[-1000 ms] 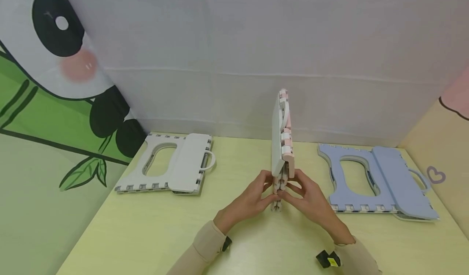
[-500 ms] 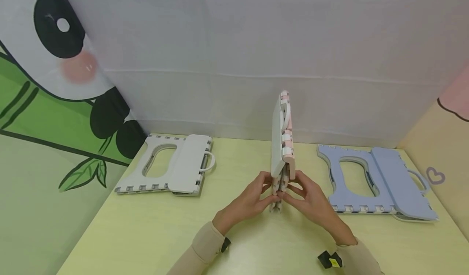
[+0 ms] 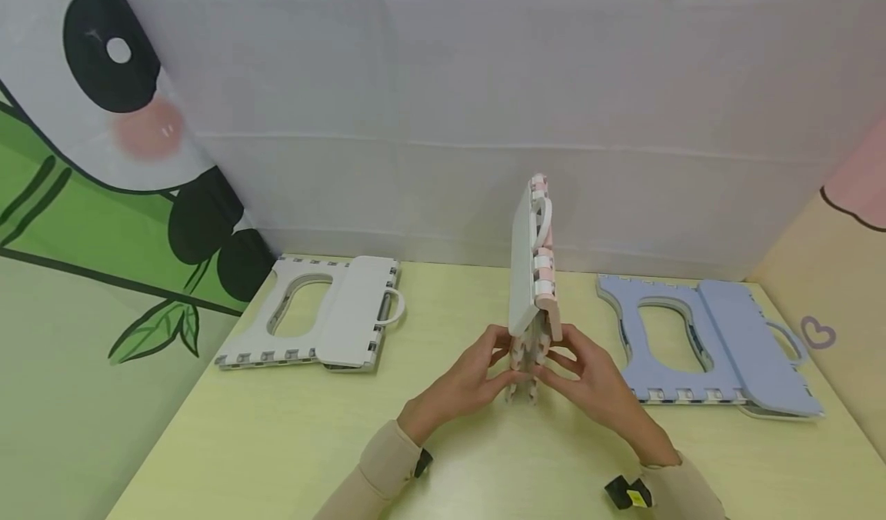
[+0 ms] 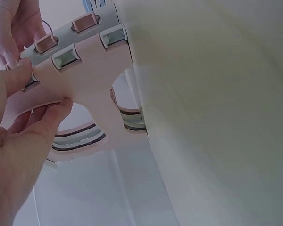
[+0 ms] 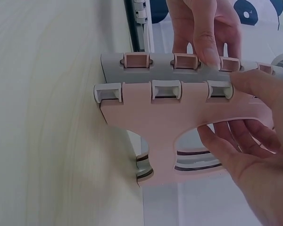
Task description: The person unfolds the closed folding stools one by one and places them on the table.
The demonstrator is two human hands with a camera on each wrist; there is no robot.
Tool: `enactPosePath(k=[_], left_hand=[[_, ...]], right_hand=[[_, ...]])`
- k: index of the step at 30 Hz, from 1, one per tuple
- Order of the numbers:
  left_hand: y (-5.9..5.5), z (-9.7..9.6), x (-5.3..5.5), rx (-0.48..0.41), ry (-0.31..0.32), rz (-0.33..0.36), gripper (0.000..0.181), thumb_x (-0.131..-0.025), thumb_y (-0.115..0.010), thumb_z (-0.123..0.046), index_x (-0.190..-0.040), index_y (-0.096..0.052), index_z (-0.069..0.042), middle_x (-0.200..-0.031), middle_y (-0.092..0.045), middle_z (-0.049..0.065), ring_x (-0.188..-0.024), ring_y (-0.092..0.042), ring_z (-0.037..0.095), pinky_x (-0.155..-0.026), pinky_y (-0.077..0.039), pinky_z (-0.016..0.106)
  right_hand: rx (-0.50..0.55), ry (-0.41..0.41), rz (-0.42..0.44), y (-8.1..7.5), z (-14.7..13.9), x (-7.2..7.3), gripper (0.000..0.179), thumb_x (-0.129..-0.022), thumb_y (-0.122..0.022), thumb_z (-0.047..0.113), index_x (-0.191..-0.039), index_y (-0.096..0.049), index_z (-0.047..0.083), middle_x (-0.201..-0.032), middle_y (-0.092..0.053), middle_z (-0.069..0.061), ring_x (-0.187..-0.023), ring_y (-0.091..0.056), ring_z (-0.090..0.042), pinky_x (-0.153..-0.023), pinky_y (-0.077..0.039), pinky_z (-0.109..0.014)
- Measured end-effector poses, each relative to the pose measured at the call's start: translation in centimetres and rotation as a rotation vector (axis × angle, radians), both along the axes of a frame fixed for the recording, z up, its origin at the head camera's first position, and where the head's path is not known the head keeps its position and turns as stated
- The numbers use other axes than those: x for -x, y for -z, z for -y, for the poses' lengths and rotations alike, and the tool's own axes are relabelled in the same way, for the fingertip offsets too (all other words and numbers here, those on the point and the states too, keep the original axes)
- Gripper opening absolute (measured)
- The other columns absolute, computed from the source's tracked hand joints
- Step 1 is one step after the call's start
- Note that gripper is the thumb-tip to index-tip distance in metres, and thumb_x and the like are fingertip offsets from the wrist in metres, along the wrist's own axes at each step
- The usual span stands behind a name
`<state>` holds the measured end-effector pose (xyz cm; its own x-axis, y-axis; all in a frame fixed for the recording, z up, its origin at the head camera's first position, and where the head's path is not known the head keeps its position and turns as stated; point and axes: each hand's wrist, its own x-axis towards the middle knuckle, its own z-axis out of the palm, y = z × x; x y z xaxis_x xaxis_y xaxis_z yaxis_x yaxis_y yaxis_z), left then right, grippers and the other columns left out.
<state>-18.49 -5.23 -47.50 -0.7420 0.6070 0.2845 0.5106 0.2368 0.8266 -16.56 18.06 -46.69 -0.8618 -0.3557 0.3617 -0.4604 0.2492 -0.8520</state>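
Observation:
A pink and white folding step stool (image 3: 534, 262) stands on edge mid-table, nearly flat, its hinged leg panels slightly parted at the near side. My left hand (image 3: 465, 375) grips its left panel, and my right hand (image 3: 588, 381) grips the right one. In the left wrist view, the thumb of the left hand (image 4: 26, 136) lies on the hinged edge while the fingers reach into the panel's cutout. Seen from the right wrist, the right hand (image 5: 257, 146) pinches the pink panel (image 5: 155, 108) likewise. The grey-white panel (image 5: 160, 73) is beside it, under the other hand.
A white folded stool (image 3: 353, 312) lies flat at the left with its handle facing right. At the right lies a blue folded stool (image 3: 734, 351). Behind the yellow table (image 3: 291, 443) hangs a white cloth (image 3: 450, 81), and printed panels flank both sides.
The two lower panels of the pink and white stool have come slightly further apart at the near edge. Both hands have spread a little with them, keeping their grip.

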Motion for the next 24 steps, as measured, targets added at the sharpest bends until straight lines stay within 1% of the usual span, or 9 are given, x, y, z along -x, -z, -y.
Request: enactPosePath(k=[9,16,19,24], left_hand=[[0.15,0.23,0.07,0.003,0.002,-0.013,0.052,-0.099,-0.068,-0.007,-0.14,-0.036,-0.004,-0.142,-0.05,0.011,-0.133,-0.052,0.023,-0.114,-0.04,0.034],[-0.01,0.45,0.03,0.0,0.002,-0.019,0.051,-0.099,-0.068,-0.006,-0.139,-0.037,-0.002,-0.14,-0.051,0.013,-0.132,-0.053,0.024,-0.113,-0.041,0.032],[-0.1,0.54,0.04,0.001,0.0,-0.022,0.05,-0.099,-0.068,-0.005,-0.138,-0.038,-0.002,-0.138,-0.052,0.013,-0.131,-0.054,0.024,-0.113,-0.041,0.031],[-0.14,0.64,0.16,0.007,0.004,-0.047,0.052,-0.098,-0.07,-0.004,-0.138,-0.037,0.0,-0.137,-0.052,0.014,-0.13,-0.054,0.025,-0.112,-0.042,0.031]], right_hand=[[0.011,-0.009,0.01,0.1,-0.58,0.06,0.052,-0.091,-0.077,0.002,-0.138,-0.053,0.004,-0.136,-0.057,-0.012,-0.121,-0.057,-0.007,-0.101,-0.051,-0.034],[0.017,-0.013,0.004,0.17,-0.76,0.13,0.053,-0.091,-0.077,0.002,-0.138,-0.052,0.003,-0.137,-0.056,-0.014,-0.122,-0.056,-0.003,-0.101,-0.05,-0.034],[0.018,-0.013,0.003,0.17,-0.79,0.16,0.053,-0.091,-0.078,0.002,-0.138,-0.052,0.003,-0.137,-0.057,-0.014,-0.122,-0.057,-0.003,-0.1,-0.05,-0.034],[0.015,-0.004,0.002,0.11,-0.89,0.15,0.054,-0.09,-0.078,0.002,-0.138,-0.053,0.003,-0.137,-0.057,-0.015,-0.121,-0.058,-0.005,-0.1,-0.051,-0.034]])
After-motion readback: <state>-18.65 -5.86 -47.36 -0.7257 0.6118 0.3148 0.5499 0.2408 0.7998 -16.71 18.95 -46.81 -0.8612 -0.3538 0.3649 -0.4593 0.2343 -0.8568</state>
